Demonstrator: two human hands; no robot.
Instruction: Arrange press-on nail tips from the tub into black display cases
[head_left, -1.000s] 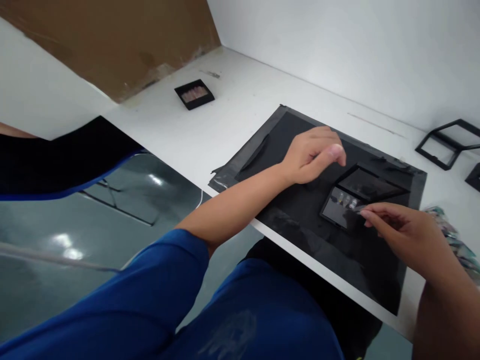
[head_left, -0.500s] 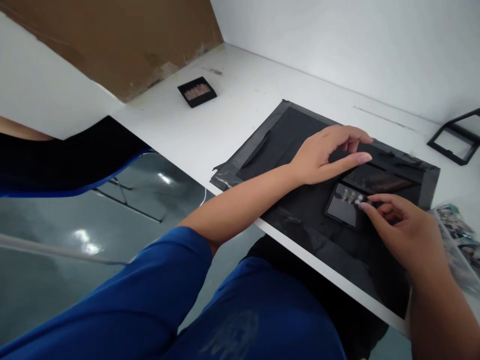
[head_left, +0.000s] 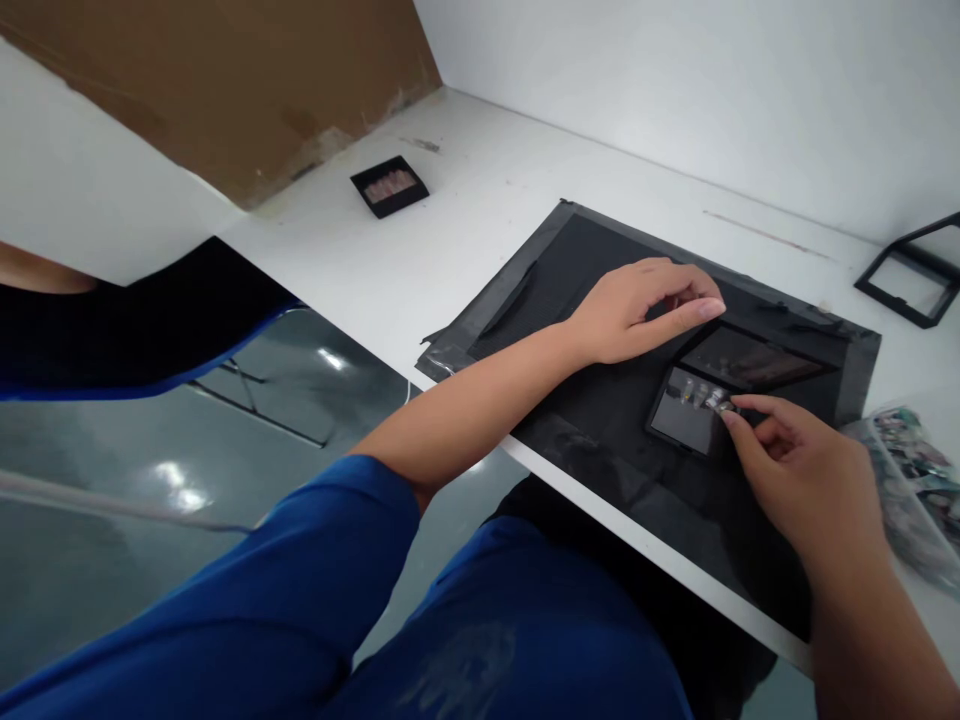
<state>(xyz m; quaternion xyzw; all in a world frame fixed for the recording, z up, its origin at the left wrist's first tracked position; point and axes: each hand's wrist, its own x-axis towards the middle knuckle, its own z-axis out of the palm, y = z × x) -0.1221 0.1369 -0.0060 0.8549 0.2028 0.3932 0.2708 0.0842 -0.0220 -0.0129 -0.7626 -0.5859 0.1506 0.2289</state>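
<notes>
A small black hinged case (head_left: 684,421) lies unfolded on a black mat (head_left: 592,440), its windowed lid (head_left: 757,358) tipped back. Inside its upper edge stands a row of several small, shiny press-on nails (head_left: 699,393). My right hand (head_left: 814,470) reaches in from the right, thumb and index finger pinched on a press-on nail (head_left: 725,407) at the right end of the row. My left hand (head_left: 649,310) hovers beside the lid, loosely curled, thumb tip close to the index finger; nothing shows in it.
A black case of pinkish nails (head_left: 390,186) sits at the far left of the white table (head_left: 480,230). Toward the right stand an unfolded black frame-like case (head_left: 911,280) and a clear container (head_left: 911,480) of small packets. A brown panel (head_left: 300,90) borders the left side.
My left hand has drawn slightly left, its index finger curling closer to the thumb. My right hand stays at the end of the nail row, with only a slight shift.
</notes>
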